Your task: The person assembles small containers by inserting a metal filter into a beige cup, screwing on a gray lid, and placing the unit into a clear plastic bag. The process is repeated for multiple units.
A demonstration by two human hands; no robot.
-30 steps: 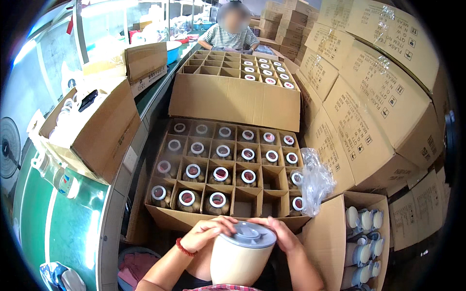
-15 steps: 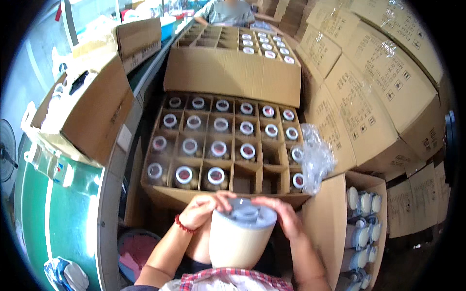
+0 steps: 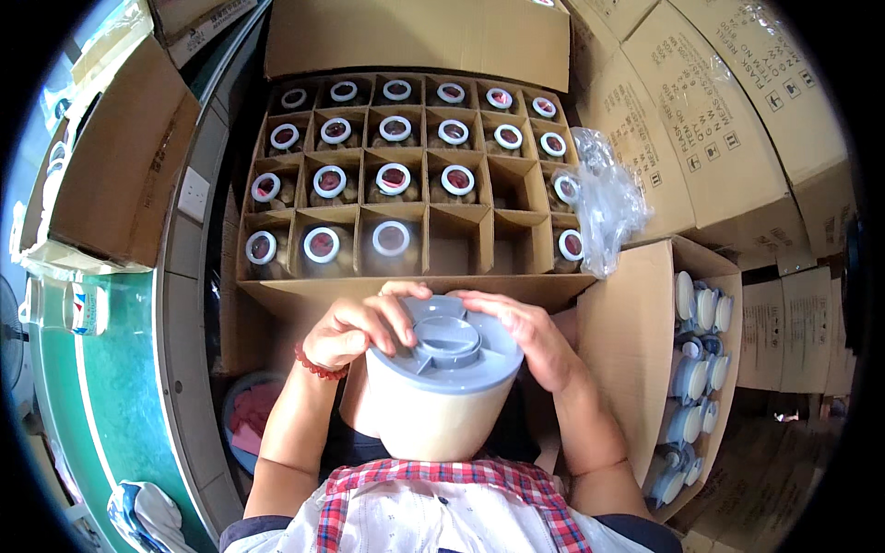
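Observation:
In my lap stands a cream jug (image 3: 441, 424) with a round grey-blue lid (image 3: 470, 369) on top, an oval raised piece at its middle. My left hand (image 3: 361, 330), a red bead bracelet at its wrist, curls its fingers over the lid's left side. Round the lid's right edge lies my right hand (image 3: 530, 336), fingers along the rim. Just beyond my hands is an open carton (image 3: 415, 288) split by cardboard dividers. Its cells hold several round containers (image 3: 391, 239) with white rims and reddish centres; two front cells and one behind show no container.
At my right an open carton (image 3: 622, 313) holds several pieces with grey-blue lids (image 3: 684, 378). Stacked cartons (image 3: 728, 166) rise behind it. Crumpled clear plastic (image 3: 604, 203) hangs at the divided carton's corner. On the left runs a green bench (image 3: 111, 387) with a carton (image 3: 120, 175) and a cloth (image 3: 152, 516).
My view has tilted down, so the cartons sit higher in the picture and more of my apron shows. The jug has tipped so its lid faces me more; both hands stay on it.

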